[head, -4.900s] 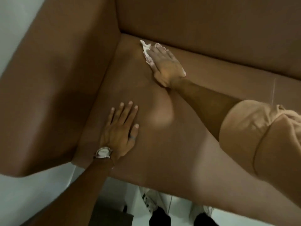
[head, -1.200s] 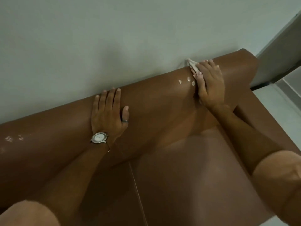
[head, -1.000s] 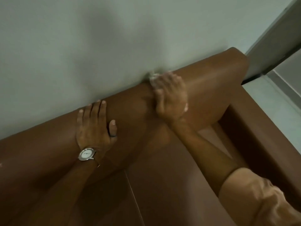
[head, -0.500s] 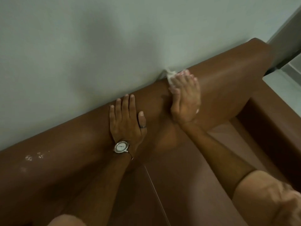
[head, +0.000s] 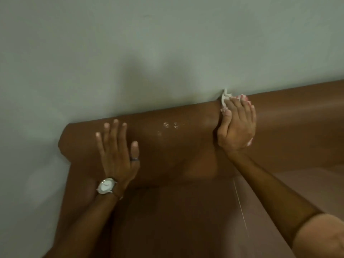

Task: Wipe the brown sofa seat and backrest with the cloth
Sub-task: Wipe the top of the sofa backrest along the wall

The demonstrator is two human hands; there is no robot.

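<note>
Leftward since earlier, both hands; cloth [head: 224, 98] under right hand [head: 236, 127] atop backrest [head: 186, 146].

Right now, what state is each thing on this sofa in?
cloth: bunched under right hand, pressed on backrest top.
left hand: open, flat on backrest.
backrest: pale spots between the hands.
wristwatch: on left wrist.
ring: on left hand.

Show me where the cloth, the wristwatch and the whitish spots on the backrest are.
cloth [head: 224, 98], head view, crumpled end poking past the fingertips.
wristwatch [head: 106, 185], head view, middle of its white dial.
whitish spots [head: 170, 125], head view, upper pair in the cluster.
</note>
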